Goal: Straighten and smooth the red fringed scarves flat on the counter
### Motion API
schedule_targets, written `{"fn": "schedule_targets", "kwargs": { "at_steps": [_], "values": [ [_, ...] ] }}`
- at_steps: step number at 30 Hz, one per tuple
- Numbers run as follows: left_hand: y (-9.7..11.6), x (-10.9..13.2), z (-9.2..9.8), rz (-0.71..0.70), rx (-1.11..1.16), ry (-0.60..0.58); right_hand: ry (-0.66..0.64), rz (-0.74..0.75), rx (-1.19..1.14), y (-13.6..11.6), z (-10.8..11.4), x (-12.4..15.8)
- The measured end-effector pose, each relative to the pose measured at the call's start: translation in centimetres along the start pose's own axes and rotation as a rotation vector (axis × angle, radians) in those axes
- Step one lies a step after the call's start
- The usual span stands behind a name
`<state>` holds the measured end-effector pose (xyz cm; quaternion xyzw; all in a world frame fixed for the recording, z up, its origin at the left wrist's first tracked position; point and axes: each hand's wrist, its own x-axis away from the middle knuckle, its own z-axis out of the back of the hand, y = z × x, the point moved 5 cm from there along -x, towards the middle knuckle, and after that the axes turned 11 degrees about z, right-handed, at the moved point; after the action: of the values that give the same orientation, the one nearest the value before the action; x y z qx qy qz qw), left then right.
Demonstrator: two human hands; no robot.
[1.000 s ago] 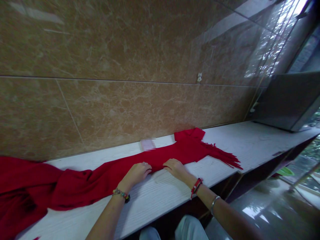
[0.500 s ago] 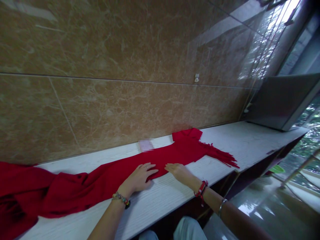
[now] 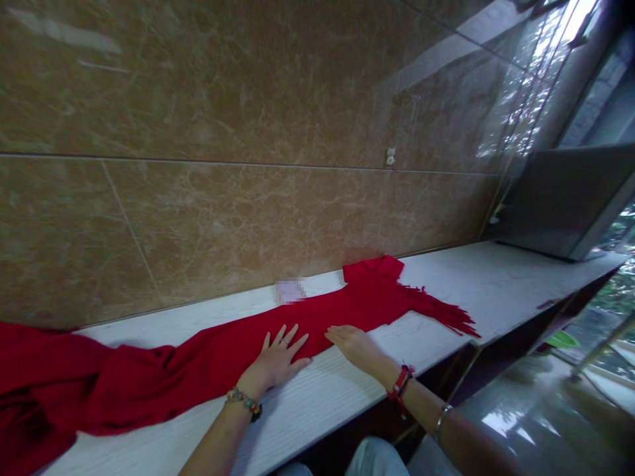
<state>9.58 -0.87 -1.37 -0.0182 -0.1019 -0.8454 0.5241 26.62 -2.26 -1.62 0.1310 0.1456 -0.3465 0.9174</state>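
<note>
A long red scarf (image 3: pixel 218 350) with a fringed end lies stretched along the white countertop (image 3: pixel 317 403). Its left part is bunched in loose folds, while the middle and right are fairly flat, with one end turned up near the wall. My left hand (image 3: pixel 278 360) rests on the scarf's middle, fingers spread flat and a ring on one finger. Just to its right, my right hand (image 3: pixel 354 344) touches the scarf's near edge with its fingers stretched out and close together. Neither hand grips anything visible.
Behind the scarf, a small pale blurred item (image 3: pixel 290 291) lies by the brown marble-tiled wall (image 3: pixel 238 225). A large grey box-like object (image 3: pixel 560 198) stands at the counter's far right end. Below it, a green basin (image 3: pixel 563 339) is on the floor.
My left hand has spread its fingers wider and shifted slightly left on the scarf. My right hand stays almost in place. The view has moved a little.
</note>
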Motion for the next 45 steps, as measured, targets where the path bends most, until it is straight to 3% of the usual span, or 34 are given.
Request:
{"fn": "schedule_targets", "kwargs": {
  "at_steps": [4, 6, 9, 11, 14, 18, 21, 26, 28, 32, 35, 40, 45],
  "values": [
    [-1.0, -0.5, 0.3, 0.037, -0.005, 0.066, 0.000, 0.022, 0.009, -1.5, 0.3, -0.9],
    [-2.1, -0.6, 0.7, 0.153, -0.009, 0.123, 0.016, 0.060, -0.015, -2.8, 0.3, -1.7],
    [-3.7, -0.2, 0.5, 0.311, -0.032, 0.103, 0.004, 0.116, -0.082, -4.2, -0.2, -2.7],
    [-4.3, 0.3, 0.1, 0.314, -0.051, 0.098, -0.007, 0.132, -0.120, -4.4, -0.6, -2.9],
    [-5.0, 1.4, 0.1, 0.292, -0.068, 0.188, -0.008, 0.096, -0.165, -3.9, -0.7, -2.7],
    [-6.8, 2.2, 0.2, 0.426, -0.062, 0.195, 0.003, 0.048, -0.229, -4.0, 0.0, -2.9],
    [-7.6, 2.3, 0.1, 0.477, -0.068, 0.157, -0.085, 0.085, -0.261, -4.9, -0.1, -3.6],
    [-7.8, 3.0, 0.7, 0.431, -0.114, 0.273, -0.098, 0.114, -0.268, -6.4, 0.2, -5.1],
    [-8.5, 3.5, 1.0, 0.477, -0.119, 0.304, -0.095, 0.143, -0.300, -7.3, 0.5, -5.7],
    [-10.3, 4.5, 0.7, 0.595, -0.115, 0.253, -0.204, 0.166, -0.388, -8.7, 0.1, -6.3],
    [-10.6, 4.8, 0.4, 0.592, -0.121, 0.245, -0.237, 0.155, -0.396, -9.0, -0.3, -6.3],
    [-10.7, 4.7, 0.8, 0.570, -0.107, 0.280, -0.087, 0.163, -0.216, -8.7, 0.0, -6.3],
    [-10.7, 2.2, 3.5, 0.302, -0.018, 0.262, -0.010, 0.253, -0.018, -8.9, 0.6, -6.0]
  ]
}}
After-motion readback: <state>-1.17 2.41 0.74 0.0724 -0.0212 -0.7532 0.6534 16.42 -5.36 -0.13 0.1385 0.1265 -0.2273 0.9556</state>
